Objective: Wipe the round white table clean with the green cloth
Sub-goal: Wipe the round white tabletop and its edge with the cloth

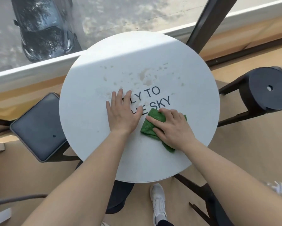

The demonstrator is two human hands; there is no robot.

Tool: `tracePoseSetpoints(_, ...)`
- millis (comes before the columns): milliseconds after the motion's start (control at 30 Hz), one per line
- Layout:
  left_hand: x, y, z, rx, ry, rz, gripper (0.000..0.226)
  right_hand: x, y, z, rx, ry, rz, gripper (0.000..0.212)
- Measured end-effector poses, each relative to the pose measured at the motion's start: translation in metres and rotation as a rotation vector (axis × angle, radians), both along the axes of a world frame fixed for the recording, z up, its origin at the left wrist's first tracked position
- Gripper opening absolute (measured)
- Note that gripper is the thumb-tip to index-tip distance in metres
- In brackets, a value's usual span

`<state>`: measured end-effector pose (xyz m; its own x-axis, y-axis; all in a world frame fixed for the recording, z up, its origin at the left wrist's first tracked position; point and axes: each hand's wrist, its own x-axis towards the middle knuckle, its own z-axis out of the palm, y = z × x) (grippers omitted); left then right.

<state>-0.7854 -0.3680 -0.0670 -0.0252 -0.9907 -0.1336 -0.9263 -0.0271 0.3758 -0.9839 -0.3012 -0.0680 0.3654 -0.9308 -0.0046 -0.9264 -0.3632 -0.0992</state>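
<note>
The round white table (pixel 88 128) fills the middle of the head view, with black lettering across its centre. Brownish spill marks (pixel 145 75) dot the far half, above the lettering. A folded green cloth (pixel 150 126) lies on the table just right of centre. My right hand (pixel 172 128) presses flat on the cloth, fingers spread and pointing left. My left hand (pixel 122 111) rests flat on the bare tabletop right beside it, fingers straight, covering part of the lettering.
A dark square-seated stool (pixel 37 128) stands at the table's left edge and a black round stool (pixel 267 90) at the right. A glass wall with a dark post (pixel 207 22) runs behind the table. My shoe (pixel 158 201) shows on the floor below.
</note>
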Motion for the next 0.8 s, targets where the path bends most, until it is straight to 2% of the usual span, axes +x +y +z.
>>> tracePoseSetpoints(67, -0.008, -0.005, -0.008, 0.050, 0.030, 0.067, 0.080, -0.018, -0.017, 0.000, -0.049, -0.007, 0.119, 0.043)
tracePoseSetpoints(133, -0.013, -0.007, -0.013, 0.053, 0.000, 0.110, 0.085, -0.033, -0.044, -0.004, -0.113, 0.013, 0.056, 0.037)
tracePoseSetpoints(267, -0.018, -0.009, -0.013, 0.012, -0.018, 0.155, 0.084, -0.061, -0.119, 0.004, -0.084, 0.023, -0.491, 0.036)
tracePoseSetpoints(333, -0.018, -0.008, -0.013, 0.010, 0.008, 0.172, 0.083, -0.059, -0.133, 0.003, -0.045, 0.004, -0.646, 0.040)
tracePoseSetpoints(400, -0.018, -0.007, -0.014, 0.021, 0.037, 0.178, 0.085, -0.040, -0.114, -0.003, -0.111, -0.054, -0.603, 0.043)
tracePoseSetpoints(533, -0.017, -0.007, -0.012, 0.030, 0.062, 0.179, 0.088, -0.011, -0.030, -0.014, -0.130, -0.185, -0.199, 0.042)
tracePoseSetpoints(600, -0.018, -0.006, -0.012, 0.027, 0.056, 0.183, 0.089, -0.022, -0.035, -0.013, -0.127, -0.173, -0.045, 0.039)
tracePoseSetpoints(667, -0.019, -0.005, -0.013, 0.025, 0.060, 0.189, 0.088, -0.035, -0.074, -0.012, -0.180, -0.140, -0.113, 0.036)
tracePoseSetpoints(767, -0.018, -0.006, -0.016, 0.049, 0.070, 0.191, 0.088, -0.040, -0.130, -0.011, -0.158, -0.127, -0.480, 0.036)
tracePoseSetpoints(800, -0.017, -0.006, -0.015, 0.062, 0.073, 0.189, 0.088, -0.034, -0.129, -0.013, -0.140, -0.139, -0.531, 0.037)
